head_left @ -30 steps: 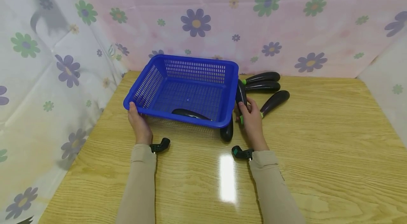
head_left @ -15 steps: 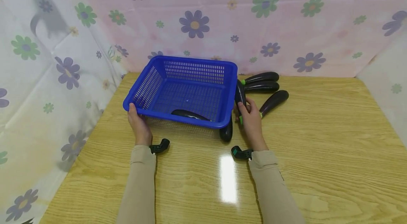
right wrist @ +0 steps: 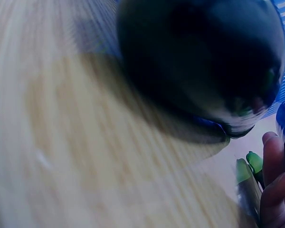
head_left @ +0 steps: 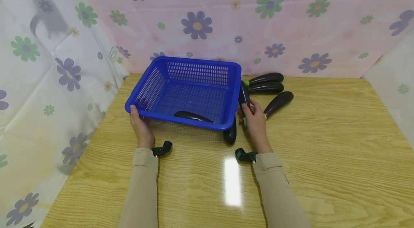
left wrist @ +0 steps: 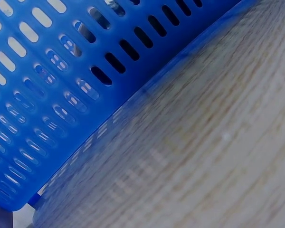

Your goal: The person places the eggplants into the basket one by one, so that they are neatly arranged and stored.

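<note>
My left hand (head_left: 141,127) grips the near left corner of a blue plastic basket (head_left: 181,115), thumb over the rim and the fingers hidden behind it. Slotted basket wall (left wrist: 61,95) fills the upper left of the left wrist view. Just right of the basket, my right hand (head_left: 257,123) holds a dark eggplant (head_left: 244,93) with a green stem end. Inside the basket, one eggplant (head_left: 194,115) lies along the near wall. Another eggplant (head_left: 230,135) pokes out below the near right corner; a large dark eggplant (right wrist: 199,57) looms close in the right wrist view.
Two eggplants, an upper one (head_left: 266,78) and a lower one (head_left: 267,87), lie at the back right of the wooden table (head_left: 323,141). A third eggplant (head_left: 279,103) rests beyond my right hand. A flowered cloth (head_left: 226,23) hangs behind the table.
</note>
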A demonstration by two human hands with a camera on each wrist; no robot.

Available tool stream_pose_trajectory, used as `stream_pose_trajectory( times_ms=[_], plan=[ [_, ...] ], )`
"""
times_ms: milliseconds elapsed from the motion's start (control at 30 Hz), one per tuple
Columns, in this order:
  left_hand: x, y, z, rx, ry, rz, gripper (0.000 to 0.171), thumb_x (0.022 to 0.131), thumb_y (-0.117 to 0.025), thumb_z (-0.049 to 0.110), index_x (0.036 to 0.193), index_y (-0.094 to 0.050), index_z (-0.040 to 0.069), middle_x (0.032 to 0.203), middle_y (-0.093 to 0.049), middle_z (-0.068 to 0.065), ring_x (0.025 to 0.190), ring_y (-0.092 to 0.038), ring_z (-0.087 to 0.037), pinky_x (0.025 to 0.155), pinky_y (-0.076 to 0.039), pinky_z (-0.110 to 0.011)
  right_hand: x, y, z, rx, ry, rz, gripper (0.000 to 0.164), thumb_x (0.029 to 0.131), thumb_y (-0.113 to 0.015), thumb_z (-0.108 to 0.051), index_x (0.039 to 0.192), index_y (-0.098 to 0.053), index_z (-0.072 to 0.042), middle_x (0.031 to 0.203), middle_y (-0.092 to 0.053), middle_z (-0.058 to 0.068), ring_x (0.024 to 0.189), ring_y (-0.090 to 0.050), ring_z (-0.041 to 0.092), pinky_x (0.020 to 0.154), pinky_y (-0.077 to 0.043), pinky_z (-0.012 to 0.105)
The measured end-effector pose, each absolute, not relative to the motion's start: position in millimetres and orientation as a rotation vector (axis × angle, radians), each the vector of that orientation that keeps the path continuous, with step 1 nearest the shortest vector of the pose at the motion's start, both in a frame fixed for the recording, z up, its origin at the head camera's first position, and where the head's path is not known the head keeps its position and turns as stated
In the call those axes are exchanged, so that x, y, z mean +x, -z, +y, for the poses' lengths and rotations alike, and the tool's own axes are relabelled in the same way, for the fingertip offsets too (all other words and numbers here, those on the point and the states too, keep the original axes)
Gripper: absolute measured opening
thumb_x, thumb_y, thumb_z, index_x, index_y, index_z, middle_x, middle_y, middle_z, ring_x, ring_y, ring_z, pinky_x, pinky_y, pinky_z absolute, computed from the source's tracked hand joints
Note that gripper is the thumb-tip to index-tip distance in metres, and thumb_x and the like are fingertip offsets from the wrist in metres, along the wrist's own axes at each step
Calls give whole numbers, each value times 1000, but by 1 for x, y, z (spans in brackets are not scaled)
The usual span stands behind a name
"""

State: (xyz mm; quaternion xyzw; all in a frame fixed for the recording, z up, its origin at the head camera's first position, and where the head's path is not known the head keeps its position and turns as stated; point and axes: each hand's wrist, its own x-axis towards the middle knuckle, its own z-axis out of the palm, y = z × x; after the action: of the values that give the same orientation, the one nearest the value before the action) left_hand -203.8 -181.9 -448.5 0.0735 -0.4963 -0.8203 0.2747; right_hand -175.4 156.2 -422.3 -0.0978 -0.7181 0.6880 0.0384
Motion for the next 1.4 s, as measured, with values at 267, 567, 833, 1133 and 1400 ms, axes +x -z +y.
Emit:
stream_pose_trajectory(
  times_ms=[267, 567, 833, 1133, 1400],
  plan=[
    [-204, 448, -183, 183, 2221, -1342, 56, 88, -47, 47, 128, -42, 8, 128, -43, -15, 119, -38, -26, 102, -27, -32, -181, 433, 159, -310, -2142, -2174, 47, 91, -50, -31, 131, -38, -9, 107, -57, 23, 69, -54, 38, 53, -49, 31],
    [-206, 446, -184, 176, 2236, -1365, 52, 89, -47, 42, 129, -40, 9, 129, -42, -15, 120, -37, -26, 103, -25, -31, -190, 447, 162, -283, -2108, -2172, 50, 88, -51, -39, 129, -40, -13, 104, -59, 20, 64, -55, 29, 50, -47, 27],
    [-207, 447, -185, 194, 2233, -1357, 53, 89, -47, 42, 128, -41, 8, 129, -43, -14, 119, -39, -26, 102, -27, -30, -191, 448, 162, -295, -2076, -2205, 52, 87, -52, -42, 129, -40, -15, 102, -61, 16, 65, -56, 25, 49, -47, 26],
    [-207, 448, -184, 189, 2231, -1321, 52, 89, -48, 40, 128, -42, 6, 127, -44, -17, 118, -39, -28, 101, -28, -31, -190, 448, 160, -304, -2079, -2217, 52, 88, -51, -40, 131, -38, -14, 104, -60, 16, 63, -56, 24, 48, -46, 25],
    [-206, 450, -185, 203, 2234, -1344, 52, 89, -48, 41, 128, -42, 7, 128, -44, -16, 118, -39, -26, 101, -28, -30, -187, 447, 161, -313, -2106, -2210, 49, 89, -51, -36, 131, -38, -13, 106, -59, 19, 64, -56, 29, 48, -46, 27]
  ],
)
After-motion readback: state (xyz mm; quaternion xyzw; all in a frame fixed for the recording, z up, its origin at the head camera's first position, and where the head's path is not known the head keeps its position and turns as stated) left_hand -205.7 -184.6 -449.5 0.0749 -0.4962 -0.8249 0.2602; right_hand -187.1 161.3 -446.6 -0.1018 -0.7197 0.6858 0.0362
